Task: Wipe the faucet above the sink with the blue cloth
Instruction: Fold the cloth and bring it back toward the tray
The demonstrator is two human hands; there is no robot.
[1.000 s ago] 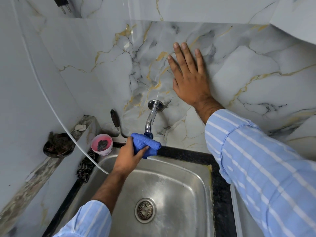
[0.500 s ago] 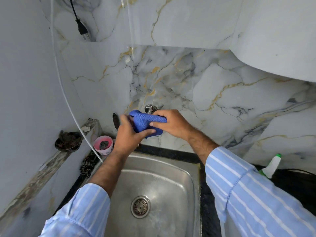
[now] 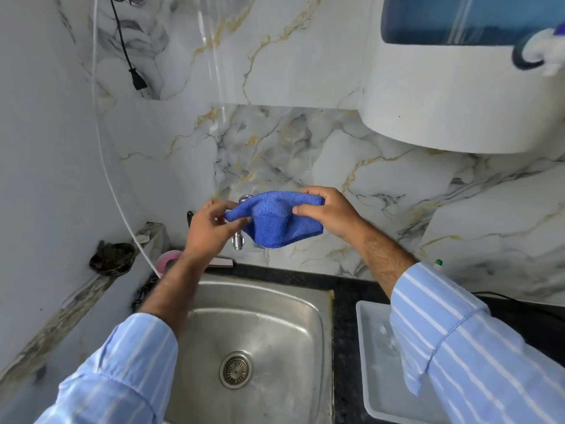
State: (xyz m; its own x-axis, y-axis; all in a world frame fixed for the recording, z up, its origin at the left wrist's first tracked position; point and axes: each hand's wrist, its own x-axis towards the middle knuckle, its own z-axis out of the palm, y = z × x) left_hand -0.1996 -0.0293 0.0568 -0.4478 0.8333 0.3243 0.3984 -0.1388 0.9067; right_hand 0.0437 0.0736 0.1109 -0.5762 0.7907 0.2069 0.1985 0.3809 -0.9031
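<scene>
The blue cloth (image 3: 279, 220) is held spread between both hands in front of the marble wall, above the steel sink (image 3: 260, 325). My left hand (image 3: 208, 231) pinches its left corner and my right hand (image 3: 330, 212) grips its right edge. The chrome faucet (image 3: 238, 241) comes out of the wall behind the cloth. Only its wall flange and its spout tip show past my left hand and the cloth; whether the cloth touches it is unclear.
A white tray (image 3: 371, 377) sits on the black counter right of the sink. A white appliance (image 3: 458, 96) hangs on the wall at upper right. A pink cup (image 3: 166, 258), a dark dish (image 3: 111, 258) and a white hose (image 3: 107, 166) are at the left.
My right hand left the wall and took hold of the cloth. Both hands pulled the bunched cloth open and lifted it off the spout. The view tilted upward.
</scene>
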